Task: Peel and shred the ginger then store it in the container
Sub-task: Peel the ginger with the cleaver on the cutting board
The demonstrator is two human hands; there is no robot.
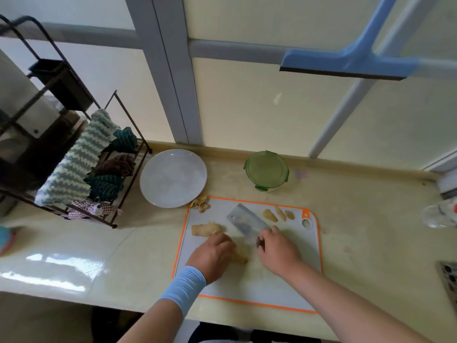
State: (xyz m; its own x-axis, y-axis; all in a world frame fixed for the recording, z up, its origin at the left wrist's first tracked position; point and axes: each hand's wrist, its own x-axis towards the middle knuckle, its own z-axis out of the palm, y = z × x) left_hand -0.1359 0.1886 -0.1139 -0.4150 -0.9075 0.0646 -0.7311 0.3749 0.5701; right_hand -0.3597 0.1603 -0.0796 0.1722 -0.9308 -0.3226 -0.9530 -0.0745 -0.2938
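On the white cutting board (284, 288) with an orange rim, my left hand (214, 253) presses down on a piece of ginger (241, 257) that sticks out to its right. My right hand (277, 248) grips the handle of a cleaver (244, 222), its blade pointing to the far left over the board. Another peeled ginger chunk (205, 229) lies at the board's left. Three small ginger pieces (278, 214) lie at the far right of the board. Ginger peels (200, 203) sit at the board's far left corner. A green lidded container (266, 170) stands behind the board.
A white plate (173, 177) lies left of the container. A black wire rack (81, 167) hung with cloths stands at the left. A clear bottle (439, 214) lies at the right edge. A blue squeegee (346, 63) hangs on the window.
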